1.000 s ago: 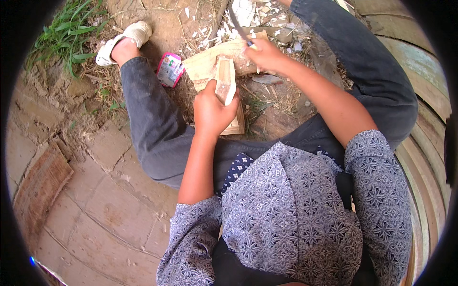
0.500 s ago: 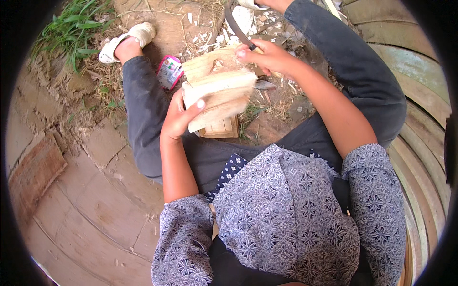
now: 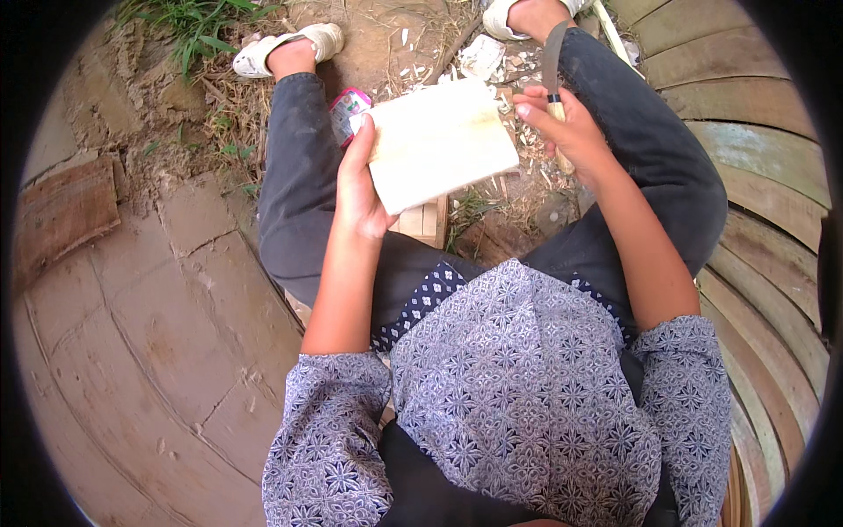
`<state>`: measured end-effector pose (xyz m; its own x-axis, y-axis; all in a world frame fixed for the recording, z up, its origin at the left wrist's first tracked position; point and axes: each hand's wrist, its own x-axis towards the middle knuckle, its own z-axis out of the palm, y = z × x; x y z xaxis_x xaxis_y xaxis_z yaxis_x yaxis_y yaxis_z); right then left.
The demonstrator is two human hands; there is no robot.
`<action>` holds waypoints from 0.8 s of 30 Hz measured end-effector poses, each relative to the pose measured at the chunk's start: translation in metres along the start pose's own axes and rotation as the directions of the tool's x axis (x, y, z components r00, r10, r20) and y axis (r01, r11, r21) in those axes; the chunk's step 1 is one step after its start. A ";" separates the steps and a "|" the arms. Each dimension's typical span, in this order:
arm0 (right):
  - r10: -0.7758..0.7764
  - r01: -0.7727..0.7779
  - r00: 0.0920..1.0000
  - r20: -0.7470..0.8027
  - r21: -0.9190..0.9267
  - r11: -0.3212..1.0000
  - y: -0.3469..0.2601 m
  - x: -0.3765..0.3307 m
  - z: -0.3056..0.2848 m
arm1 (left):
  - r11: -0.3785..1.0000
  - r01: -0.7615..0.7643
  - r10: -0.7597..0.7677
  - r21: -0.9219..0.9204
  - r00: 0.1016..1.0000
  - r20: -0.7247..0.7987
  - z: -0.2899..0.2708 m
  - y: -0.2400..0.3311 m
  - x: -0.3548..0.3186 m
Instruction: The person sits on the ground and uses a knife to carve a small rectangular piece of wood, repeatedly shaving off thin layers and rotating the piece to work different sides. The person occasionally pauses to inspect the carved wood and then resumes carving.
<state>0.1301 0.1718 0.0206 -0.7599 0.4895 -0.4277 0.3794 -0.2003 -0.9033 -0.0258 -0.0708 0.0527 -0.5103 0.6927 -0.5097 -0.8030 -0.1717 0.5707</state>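
My left hand (image 3: 358, 189) grips the left edge of a pale, squarish wooden block (image 3: 443, 145), thumb on its upper face. The block is tilted so its broad, light face shows. In my right hand (image 3: 575, 132) is a knife (image 3: 552, 66) with a dark blade, a black collar and a light wooden handle. Its blade points away from me, to the right of the block and apart from it. Below the block, a second piece of wood (image 3: 426, 221) shows only in part between my legs.
A pink-edged packet (image 3: 349, 112) lies by my left leg. Wood chips (image 3: 527, 66) and a crumpled white scrap (image 3: 482, 58) litter the ground ahead. Wooden slats (image 3: 738, 110) curve along the right. At the left are a brown plank (image 3: 70, 206) and grass (image 3: 198, 31).
The wooden block has been raised and turned to show its broad face. My right hand has moved right, with the knife now upright and away from the block.
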 end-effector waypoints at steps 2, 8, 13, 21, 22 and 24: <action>0.021 -0.031 0.997 0.079 0.135 0.990 -0.006 -0.017 0.011 | 0.991 -0.026 0.015 -0.129 0.997 -0.079 0.005 -0.008 -0.002; 0.057 -0.086 0.991 0.119 0.256 0.963 0.015 -0.033 0.058 | 0.981 -0.102 0.050 -0.167 0.956 -0.290 0.015 -0.028 -0.021; 0.126 -0.141 0.990 0.070 0.290 0.947 0.025 -0.026 0.065 | 0.995 -0.053 0.072 0.087 0.970 -0.233 0.013 -0.041 -0.035; 0.215 -0.230 0.973 0.081 0.285 0.930 0.020 -0.027 0.074 | 0.700 -0.258 0.601 0.666 0.717 -0.353 -0.033 -0.068 -0.016; 0.233 -0.247 0.969 0.083 0.316 0.916 0.020 -0.024 0.072 | 0.386 -0.266 0.736 0.883 0.666 -0.121 -0.036 -0.065 -0.017; 0.277 -0.292 0.956 0.092 0.331 0.897 0.024 -0.018 0.068 | -0.473 -0.157 0.672 0.867 0.572 0.471 -0.017 -0.045 -0.028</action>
<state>0.1168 0.1007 0.0046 -0.6701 0.3347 -0.6626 0.3873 -0.6039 -0.6967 0.0195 -0.0942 0.0303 -0.6864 0.6107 0.3948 0.7272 0.5795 0.3680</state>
